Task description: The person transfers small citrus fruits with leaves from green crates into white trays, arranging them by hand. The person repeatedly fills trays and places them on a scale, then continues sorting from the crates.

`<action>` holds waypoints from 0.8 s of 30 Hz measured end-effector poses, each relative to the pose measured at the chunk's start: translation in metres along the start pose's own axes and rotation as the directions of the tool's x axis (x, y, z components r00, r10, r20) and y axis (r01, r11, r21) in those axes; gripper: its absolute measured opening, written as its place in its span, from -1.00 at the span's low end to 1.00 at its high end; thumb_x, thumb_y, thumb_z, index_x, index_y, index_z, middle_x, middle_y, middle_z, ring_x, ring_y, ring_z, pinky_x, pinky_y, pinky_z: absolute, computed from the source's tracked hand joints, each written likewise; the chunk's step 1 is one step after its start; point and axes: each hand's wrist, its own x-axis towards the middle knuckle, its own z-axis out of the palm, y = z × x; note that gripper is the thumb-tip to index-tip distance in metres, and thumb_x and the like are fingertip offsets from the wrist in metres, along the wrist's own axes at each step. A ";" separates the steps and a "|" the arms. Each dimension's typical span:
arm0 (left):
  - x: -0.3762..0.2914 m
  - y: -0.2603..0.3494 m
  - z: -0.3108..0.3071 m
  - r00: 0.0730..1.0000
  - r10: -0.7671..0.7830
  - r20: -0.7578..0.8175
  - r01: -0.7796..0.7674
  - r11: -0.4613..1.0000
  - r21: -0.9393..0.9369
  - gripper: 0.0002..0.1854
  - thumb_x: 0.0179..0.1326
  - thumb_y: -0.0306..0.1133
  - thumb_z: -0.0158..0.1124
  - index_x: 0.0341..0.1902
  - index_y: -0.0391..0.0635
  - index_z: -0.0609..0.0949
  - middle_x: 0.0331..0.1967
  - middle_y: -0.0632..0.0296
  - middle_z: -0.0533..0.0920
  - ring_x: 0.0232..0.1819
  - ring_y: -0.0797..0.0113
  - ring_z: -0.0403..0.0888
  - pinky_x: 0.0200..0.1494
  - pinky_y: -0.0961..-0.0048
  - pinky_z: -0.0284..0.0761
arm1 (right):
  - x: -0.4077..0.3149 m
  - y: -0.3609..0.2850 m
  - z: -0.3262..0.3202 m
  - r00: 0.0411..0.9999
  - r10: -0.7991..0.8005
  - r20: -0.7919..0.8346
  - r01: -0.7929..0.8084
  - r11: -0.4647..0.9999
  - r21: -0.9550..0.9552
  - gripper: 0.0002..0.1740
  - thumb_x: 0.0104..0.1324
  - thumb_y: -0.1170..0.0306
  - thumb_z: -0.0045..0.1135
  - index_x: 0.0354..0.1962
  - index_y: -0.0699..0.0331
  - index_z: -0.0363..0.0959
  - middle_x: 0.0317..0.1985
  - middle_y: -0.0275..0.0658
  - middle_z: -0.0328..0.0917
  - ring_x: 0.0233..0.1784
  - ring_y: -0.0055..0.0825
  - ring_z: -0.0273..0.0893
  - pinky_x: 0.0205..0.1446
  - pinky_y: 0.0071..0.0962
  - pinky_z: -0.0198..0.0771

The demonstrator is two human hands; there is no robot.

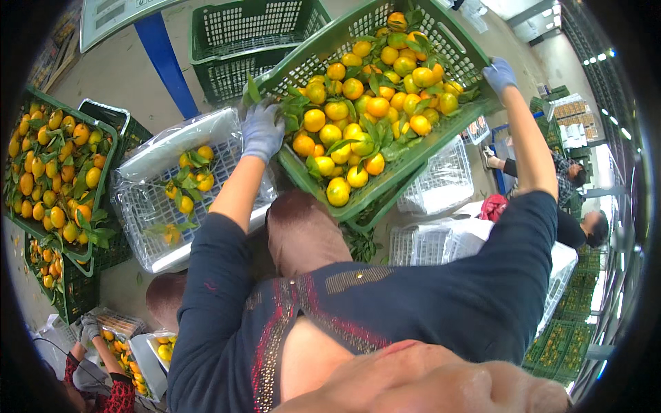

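A green plastic crate (pixel 454 38) of leafy mandarins (pixel 379 107) stands tilted before me, over another green crate (pixel 397 199). My left hand (pixel 262 131), in a grey-blue glove, grips the left end of the upper crate, with leaves around its fingers. At the opposite end, my right hand (pixel 500 76) holds the crate's rim and wears a similar glove. Just left of my left forearm lies a light plastic basket (pixel 160 227) lined with clear film. A few leafy mandarins (pixel 205 180) rest inside it.
Stacked green crates of mandarins (pixel 54 175) stand at left. Beyond is a green crate (pixel 206 46) beside a blue post (pixel 168 67) under a scale (pixel 121 20). White baskets (pixel 436 180) are at right. A co-worker's gloved hands (pixel 89 325) show lower left; other people are at right.
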 end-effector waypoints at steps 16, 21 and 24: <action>0.015 0.032 -0.007 0.893 0.366 0.262 -0.432 0.859 0.273 -0.35 0.22 0.01 0.20 0.31 -0.05 0.39 0.29 -0.02 0.41 0.31 -0.09 0.35 0.36 0.09 0.26 | -0.013 -0.070 0.070 0.957 -0.287 0.032 0.287 0.958 -0.010 -0.20 0.28 -0.10 0.08 0.30 0.25 0.23 0.20 0.15 0.39 0.28 0.04 0.35 0.30 -0.15 0.29; 0.079 0.044 0.006 0.749 -0.176 0.638 0.142 0.984 0.106 0.09 0.04 0.47 0.12 0.44 -0.14 0.22 0.34 -0.16 0.36 0.38 -0.06 0.31 0.38 0.23 0.24 | 0.023 -0.077 0.112 0.891 -0.093 0.445 0.069 0.995 0.070 -0.14 0.31 0.05 0.09 0.46 0.01 -0.07 0.42 0.09 0.10 0.45 0.00 0.16 0.48 -0.17 0.13; 0.082 0.022 0.044 0.787 -0.125 0.604 0.171 0.985 -0.019 0.15 -0.04 0.49 0.17 0.46 -0.13 0.21 0.39 -0.12 0.32 0.43 -0.01 0.26 0.43 0.24 0.16 | 0.025 -0.075 0.119 0.828 -0.167 0.535 0.199 0.980 0.000 -0.14 0.26 0.23 0.14 0.45 -0.12 -0.05 0.45 0.04 0.04 0.42 -0.02 0.20 0.44 -0.12 0.19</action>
